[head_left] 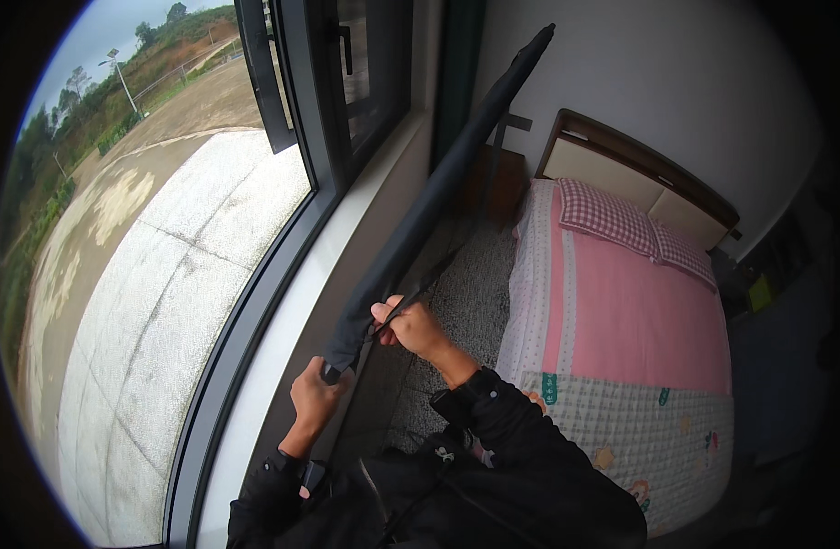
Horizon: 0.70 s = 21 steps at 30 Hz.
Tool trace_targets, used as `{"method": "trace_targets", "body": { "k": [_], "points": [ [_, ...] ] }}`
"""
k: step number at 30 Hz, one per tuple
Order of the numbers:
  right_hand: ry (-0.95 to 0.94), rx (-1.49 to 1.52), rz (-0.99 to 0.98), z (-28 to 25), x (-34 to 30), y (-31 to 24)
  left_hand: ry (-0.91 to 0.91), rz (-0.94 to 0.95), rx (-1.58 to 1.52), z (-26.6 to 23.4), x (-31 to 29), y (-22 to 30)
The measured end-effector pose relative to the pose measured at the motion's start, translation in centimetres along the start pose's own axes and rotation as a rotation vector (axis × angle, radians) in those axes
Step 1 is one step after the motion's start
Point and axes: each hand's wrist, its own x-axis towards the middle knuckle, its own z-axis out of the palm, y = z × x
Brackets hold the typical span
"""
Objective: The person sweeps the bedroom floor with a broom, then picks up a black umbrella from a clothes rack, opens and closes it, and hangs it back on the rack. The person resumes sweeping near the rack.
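The left hand (315,395) grips the lower end of a furled umbrella (443,179); the right hand (414,329) pinches its strap (432,276). The umbrella slants above a floor strip (475,297) bounded by windowsill (301,320) and bed (621,320).

Left hand (315,398) grips lower end of long dark umbrella (438,186), slanting up toward wall (667,82); right hand (415,328) pinches dark strap (437,269) beside it. Window frame (306,91) at left, pink-covered bed (621,311) at right.

Window (275,284): daylight comes in here, main light
Paving (191,242): just outside the window, glary, kinda washed out
Hands (415,329): right of the window, softly lit, fairly crisp
Bed (621,302): farther right of it, dimmer
Lens: window edges bow, black rim
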Motion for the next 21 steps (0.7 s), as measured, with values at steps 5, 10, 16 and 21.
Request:
{"method": "trace_targets", "body": {
  "k": [5, 10, 16, 21],
  "points": [
    [0.093, 0.062, -0.105, 0.4, 0.1, 0.4, -0.269, -0.077, -0.445, -0.1, 0.3, 0.7],
    [0.046, 0.071, -0.196, -0.6, -0.2, 0.6, -0.51, -0.332, -0.744, -1.7, 0.0, 3.5],
    [0.108, -0.03, -0.288, -2.1, 1.0, 1.4, -0.739, -0.439, -1.059, -1.6, -0.6, 5.5],
    [0.107, -0.012, -0.292, -2.4, 0.9, 2.4, -0.874, -0.442, -1.069, -1.4, -0.3, 4.6]
  ]
}}
